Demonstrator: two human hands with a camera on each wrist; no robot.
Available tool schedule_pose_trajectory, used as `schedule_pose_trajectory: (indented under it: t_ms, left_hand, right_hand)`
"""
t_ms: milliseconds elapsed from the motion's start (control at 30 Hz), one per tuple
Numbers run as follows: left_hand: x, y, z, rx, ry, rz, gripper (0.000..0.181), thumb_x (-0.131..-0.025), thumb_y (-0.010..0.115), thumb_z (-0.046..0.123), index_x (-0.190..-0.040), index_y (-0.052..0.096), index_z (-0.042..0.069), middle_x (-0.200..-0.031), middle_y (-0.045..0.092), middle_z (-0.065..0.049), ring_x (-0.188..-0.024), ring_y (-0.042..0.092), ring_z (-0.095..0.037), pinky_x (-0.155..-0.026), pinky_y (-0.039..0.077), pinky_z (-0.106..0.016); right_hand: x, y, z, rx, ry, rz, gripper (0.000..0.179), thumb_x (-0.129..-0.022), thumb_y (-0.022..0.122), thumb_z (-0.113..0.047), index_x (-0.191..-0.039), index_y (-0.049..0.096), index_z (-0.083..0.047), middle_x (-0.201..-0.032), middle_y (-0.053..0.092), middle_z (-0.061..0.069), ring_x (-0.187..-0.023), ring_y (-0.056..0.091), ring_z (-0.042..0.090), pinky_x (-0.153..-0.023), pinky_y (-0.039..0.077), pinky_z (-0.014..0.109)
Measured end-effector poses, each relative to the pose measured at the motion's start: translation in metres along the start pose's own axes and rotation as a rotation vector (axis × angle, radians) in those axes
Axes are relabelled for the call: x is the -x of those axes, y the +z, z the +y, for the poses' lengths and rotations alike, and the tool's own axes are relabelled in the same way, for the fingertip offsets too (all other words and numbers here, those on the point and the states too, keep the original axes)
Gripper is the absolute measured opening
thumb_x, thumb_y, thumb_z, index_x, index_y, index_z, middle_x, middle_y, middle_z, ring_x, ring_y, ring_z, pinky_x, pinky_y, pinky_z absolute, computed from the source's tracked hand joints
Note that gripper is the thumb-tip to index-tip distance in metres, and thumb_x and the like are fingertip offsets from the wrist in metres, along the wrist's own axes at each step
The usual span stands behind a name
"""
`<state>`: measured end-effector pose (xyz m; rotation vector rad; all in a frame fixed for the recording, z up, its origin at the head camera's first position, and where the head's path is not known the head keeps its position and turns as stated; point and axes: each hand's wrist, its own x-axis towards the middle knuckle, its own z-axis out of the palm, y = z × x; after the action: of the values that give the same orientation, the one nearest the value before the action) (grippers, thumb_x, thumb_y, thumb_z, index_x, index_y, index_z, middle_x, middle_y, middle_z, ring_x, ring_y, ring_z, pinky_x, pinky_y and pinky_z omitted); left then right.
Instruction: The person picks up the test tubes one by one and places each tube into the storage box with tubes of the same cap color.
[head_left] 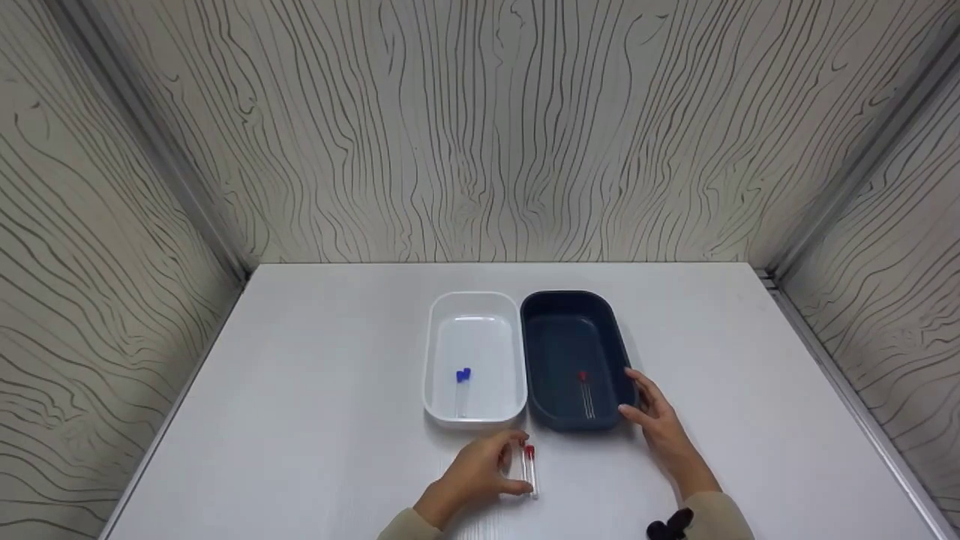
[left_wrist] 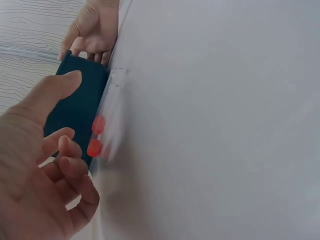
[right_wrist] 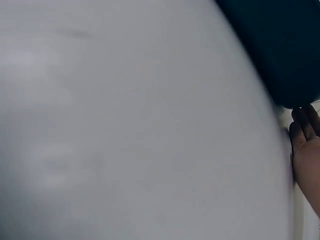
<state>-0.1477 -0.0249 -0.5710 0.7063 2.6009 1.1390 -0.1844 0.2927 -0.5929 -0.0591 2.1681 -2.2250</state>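
Observation:
Two clear tubes with red caps (head_left: 530, 451) lie side by side on the table, in front of the bins. My left hand (head_left: 480, 469) is right at them, thumb near their lower ends and fingertips by the caps. In the left wrist view, thumb and fingers stand apart, with the red caps (left_wrist: 94, 147) just past the fingertips. My right hand (head_left: 660, 427) touches the near right corner of the dark blue bin (head_left: 577, 424), thumb and fingers spread along its rim. Red-capped tubes (head_left: 586, 394) lie inside that bin.
A white bin (head_left: 476, 424) stands directly left of the dark one, with two blue-capped tubes (head_left: 462, 390) in it. Both bins sit on a white table (head_left: 300, 390). Wood-patterned panels (head_left: 480, 135) enclose the back and sides.

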Motion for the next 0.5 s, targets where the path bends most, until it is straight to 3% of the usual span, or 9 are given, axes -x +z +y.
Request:
schedule_pose_trajectory:
  t_ms: [133,333,500]
  left_hand:
    - [0.0010,0.0014,-0.0014,-0.081,-0.032,-0.009,0.078,-0.061,0.089,0.036,-0.129,0.056,0.016,-0.073,0.045,0.011,-0.062,0.035,0.002,-0.058,0.031,-0.015]
    - [0.0006,0.0045,0.0007,-0.154,-0.059,-0.029,0.090,-0.058,0.090,0.040,-0.135,0.050,0.017,-0.074,0.043,0.013,-0.066,0.039,-0.003,-0.063,0.037,-0.019]
    - [-0.0007,0.0074,0.0010,-0.187,-0.073,-0.029,0.095,-0.056,0.091,0.042,-0.137,0.048,0.015,-0.080,0.054,0.010,-0.073,0.047,-0.004,-0.072,0.045,-0.022]
  right_hand:
    - [0.0001,-0.0002,-0.0003,0.000,0.023,0.006,0.067,-0.090,0.059,0.001,-0.149,0.028,-0.003,-0.130,0.043,-0.026,-0.116,0.050,-0.013,-0.092,0.043,0.008]
    - [0.0000,0.0014,-0.0020,0.007,0.038,0.025,0.066,-0.089,0.060,0.000,-0.148,0.031,-0.006,-0.132,0.039,-0.016,-0.113,0.050,-0.011,-0.091,0.044,0.009]
    - [-0.0005,0.0017,-0.0018,0.017,0.040,0.033,0.065,-0.089,0.061,-0.001,-0.147,0.033,-0.007,-0.133,0.037,-0.016,-0.112,0.049,-0.012,-0.090,0.044,0.009]
